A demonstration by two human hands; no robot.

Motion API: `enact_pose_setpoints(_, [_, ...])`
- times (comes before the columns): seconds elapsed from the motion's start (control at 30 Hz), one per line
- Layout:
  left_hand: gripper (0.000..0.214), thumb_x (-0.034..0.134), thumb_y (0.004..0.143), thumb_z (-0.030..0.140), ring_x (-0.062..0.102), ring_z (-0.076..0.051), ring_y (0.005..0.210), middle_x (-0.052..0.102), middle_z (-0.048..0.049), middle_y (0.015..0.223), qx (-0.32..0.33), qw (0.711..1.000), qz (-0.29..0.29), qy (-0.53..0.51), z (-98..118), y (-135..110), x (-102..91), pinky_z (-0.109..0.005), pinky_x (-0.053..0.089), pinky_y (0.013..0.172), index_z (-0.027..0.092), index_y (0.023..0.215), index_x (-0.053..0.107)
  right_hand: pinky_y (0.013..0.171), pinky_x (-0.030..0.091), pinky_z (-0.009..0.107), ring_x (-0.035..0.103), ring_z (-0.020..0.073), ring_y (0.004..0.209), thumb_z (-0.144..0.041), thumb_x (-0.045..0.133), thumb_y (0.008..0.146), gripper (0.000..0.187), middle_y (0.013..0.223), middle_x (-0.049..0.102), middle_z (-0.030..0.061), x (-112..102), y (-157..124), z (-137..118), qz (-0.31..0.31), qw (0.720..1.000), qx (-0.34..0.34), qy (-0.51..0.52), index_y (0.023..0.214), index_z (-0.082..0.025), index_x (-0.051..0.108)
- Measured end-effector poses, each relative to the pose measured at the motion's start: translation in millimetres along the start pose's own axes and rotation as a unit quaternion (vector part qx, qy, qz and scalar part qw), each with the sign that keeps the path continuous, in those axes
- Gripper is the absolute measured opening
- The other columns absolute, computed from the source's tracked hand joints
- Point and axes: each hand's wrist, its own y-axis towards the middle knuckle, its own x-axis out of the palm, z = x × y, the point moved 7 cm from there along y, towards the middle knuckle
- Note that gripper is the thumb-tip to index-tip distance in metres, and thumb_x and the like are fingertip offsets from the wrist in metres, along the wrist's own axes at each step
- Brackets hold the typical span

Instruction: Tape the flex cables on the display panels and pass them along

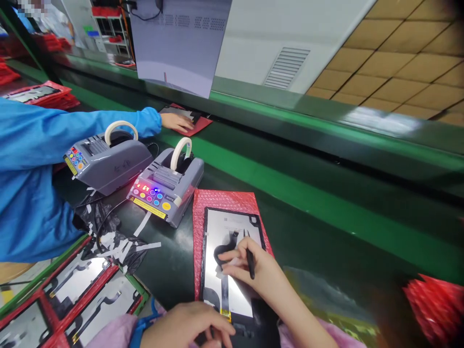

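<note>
- On the bench (pixel 311 237), a panel (pixel 239 295) lies face-up silver on a red bag (pixel 199 212), not inside it; the bag shows past its top and both sides.
- The right hand (pixel 250 263) pinches tweezers (pixel 250 264) over the panel, its fingertips by a black cable (pixel 218 252).
- The left hand (pixel 190 324) hangs, fingers curled, at the panel's lower end; I cannot tell whether it grips anything.
- At lower left, a green-rimmed tray (pixel 145 290) holds panels bedded among red sheets.
- Beside it, a black bag (pixel 138 261) is strewn with white tape scraps (pixel 123 250).
- Two grey dispensers (pixel 188 188) each hold a tape roll (pixel 177 157).
- Beyond them, a co-worker's hand (pixel 177 122) rests by another red bag (pixel 202 125).
- Far back, a rack (pixel 123 29) holds red packs (pixel 103 11).
</note>
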Motion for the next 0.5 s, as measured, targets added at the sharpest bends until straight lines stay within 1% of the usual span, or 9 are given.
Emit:
enact_pose_setpoints(0.03, [0.025, 0.047, 0.099, 0.016, 0.069, -0.016, 0.085, 0.074, -0.0052, 0.098, 0.010, 0.997, 0.015, 0.072, 8, 4, -10.6, -0.024, 0.055, 0.078, 0.021, 0.119, 0.060, 0.067, 0.058, 0.035, 0.077, 0.0231, 0.069, -0.061, 0.085, 0.063, 0.062, 0.094, 0.080, 0.0082, 2, 5, 1, -0.009, 1.000, -0.003, 0.002, 0.073, -0.027, 0.033])
enact_pose_setpoints(0.1, [0.029, 0.046, 0.094, 0.010, 0.066, -0.019, 0.091, 0.073, -0.0050, 0.100, 0.021, 0.975, 0.030, 0.217, 18, 11, -24.9, -0.030, 0.053, 0.082, 0.022, 0.116, 0.061, 0.066, 0.058, 0.035, 0.075, 0.0197, 0.066, -0.053, 0.085, 0.066, 0.058, 0.103, 0.078, 0.0066, 5, 13, -1, -0.027, 0.999, -0.010, -0.013, 0.076, -0.027, 0.033])
enact_pose_setpoints(0.13, [0.030, 0.046, 0.093, 0.008, 0.064, -0.021, 0.094, 0.072, -0.0051, 0.102, 0.024, 0.960, 0.031, 0.279, 20, 14, -28.5, -0.032, 0.052, 0.084, 0.021, 0.116, 0.061, 0.067, 0.058, 0.035, 0.074, 0.0186, 0.066, -0.048, 0.083, 0.068, 0.056, 0.105, 0.077, 0.0058, 7, 16, -3, -0.037, 0.999, -0.013, -0.031, 0.077, -0.028, 0.032])
enact_pose_setpoints(0.2, [0.030, 0.048, 0.092, 0.009, 0.062, -0.023, 0.097, 0.071, -0.0053, 0.104, 0.033, 0.928, 0.034, 0.370, 18, 20, -31.4, -0.036, 0.050, 0.087, 0.021, 0.117, 0.061, 0.067, 0.057, 0.035, 0.073, 0.0174, 0.067, -0.038, 0.079, 0.070, 0.050, 0.107, 0.076, 0.0043, 9, 20, -9, -0.054, 0.996, -0.019, -0.071, 0.078, -0.028, 0.031])
enact_pose_setpoints(0.27, [0.027, 0.049, 0.094, 0.011, 0.061, -0.024, 0.098, 0.070, -0.0051, 0.105, 0.038, 0.905, 0.042, 0.423, 13, 23, -31.7, -0.036, 0.049, 0.088, 0.020, 0.117, 0.061, 0.067, 0.055, 0.034, 0.071, 0.0164, 0.066, -0.028, 0.073, 0.071, 0.044, 0.106, 0.075, 0.0025, 11, 24, -15, -0.064, 0.993, -0.025, -0.096, 0.078, -0.028, 0.031])
enact_pose_setpoints(0.33, [0.027, 0.050, 0.095, 0.012, 0.060, -0.024, 0.099, 0.069, -0.0052, 0.105, 0.036, 0.889, 0.053, 0.454, 8, 26, -32.0, -0.036, 0.048, 0.088, 0.019, 0.119, 0.060, 0.066, 0.053, 0.032, 0.071, 0.0157, 0.065, -0.021, 0.069, 0.070, 0.039, 0.104, 0.074, 0.0007, 12, 28, -18, -0.071, 0.992, -0.025, -0.105, 0.079, -0.028, 0.031])
enact_pose_setpoints(0.5, [0.028, 0.049, 0.099, 0.017, 0.057, -0.025, 0.104, 0.068, -0.0060, 0.108, 0.024, 0.866, 0.071, 0.495, 6, 32, -34.7, -0.037, 0.047, 0.089, 0.021, 0.124, 0.060, 0.065, 0.053, 0.032, 0.070, 0.0156, 0.064, -0.010, 0.062, 0.069, 0.034, 0.103, 0.073, -0.0001, 15, 26, -13, -0.066, 0.989, -0.017, -0.133, 0.081, -0.028, 0.036])
